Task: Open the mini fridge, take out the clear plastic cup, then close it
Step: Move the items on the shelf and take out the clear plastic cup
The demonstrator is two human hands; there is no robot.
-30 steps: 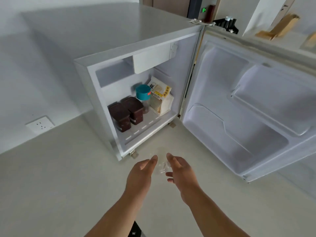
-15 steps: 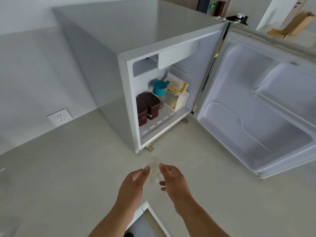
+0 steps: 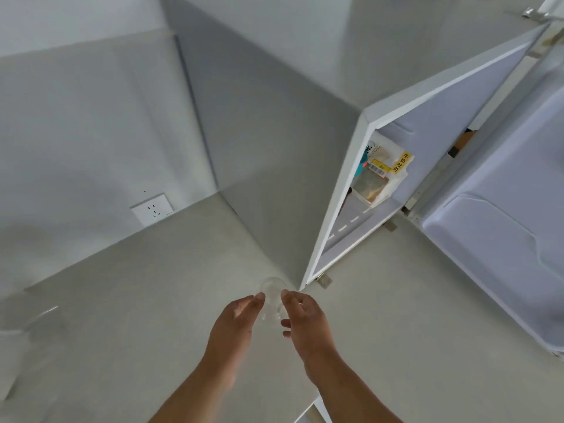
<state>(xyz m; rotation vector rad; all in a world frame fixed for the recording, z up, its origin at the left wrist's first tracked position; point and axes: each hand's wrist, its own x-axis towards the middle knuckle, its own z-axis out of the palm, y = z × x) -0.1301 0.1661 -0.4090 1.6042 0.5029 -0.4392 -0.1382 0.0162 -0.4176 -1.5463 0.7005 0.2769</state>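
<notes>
Cup (image 3: 271, 296) out, pinched between left hand (image 3: 235, 325) and right hand (image 3: 306, 323). Door (image 3: 503, 209) open. Advise: set cup down, free one hand, swing door shut.

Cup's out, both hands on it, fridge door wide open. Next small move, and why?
Probably set the clear plastic cup down on the floor just below it. Both the left hand and the right hand pinch it, so neither is free, and the fridge door at right stands fully open, not yet closed.
</notes>
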